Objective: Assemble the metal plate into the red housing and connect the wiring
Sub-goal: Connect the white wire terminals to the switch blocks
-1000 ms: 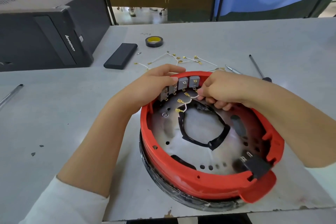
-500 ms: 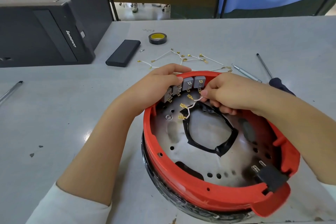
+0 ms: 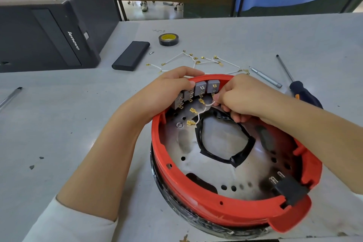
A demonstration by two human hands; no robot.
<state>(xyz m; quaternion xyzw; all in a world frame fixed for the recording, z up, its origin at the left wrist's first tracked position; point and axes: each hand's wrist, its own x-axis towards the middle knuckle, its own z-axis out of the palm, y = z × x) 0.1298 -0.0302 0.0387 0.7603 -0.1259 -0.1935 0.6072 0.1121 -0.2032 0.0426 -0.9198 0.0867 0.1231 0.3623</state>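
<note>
A round red plastic housing (image 3: pixel 225 210) is seen on a grey table (image 3: pixel 59 133), near the viewer and slightly right of centre. A shiny perforated metal plate (image 3: pixel 216 171) is seated inside it, with a black-taped opening at its middle. A black plug block (image 3: pixel 290 190) is fitted in a notch at the near right of the rim.

At the far rim, a row of small grey switch blocks (image 3: pixel 200 88) with brass tabs is mounted along the inner wall. The left hand (image 3: pixel 163 92) is reached in from the left, forearm angled up from the near left in a white sleeve; its fingers are curled over the far rim and the thumb is pressed against the switch blocks, so the housing is gripped there. The right hand (image 3: pixel 237 98) is brought in from the right, knuckles up, fingers curled tightly; a thin white wire with brass spade connectors (image 3: pixel 196 116) is pinched between thumb and forefinger just beside the rightmost switch block. The wire's free ends are draped over the plate.

Beyond the housing, loose white wires with brass terminals (image 3: pixel 196 61) are scattered on the table. Farther off lie a roll of black tape (image 3: pixel 168 39), a black rectangular case (image 3: pixel 131 58) and a black computer tower (image 3: pixel 45 31). To the far right, a screwdriver with a dark handle (image 3: pixel 294 82) and a slim metal rod (image 3: pixel 265 79) are laid.
</note>
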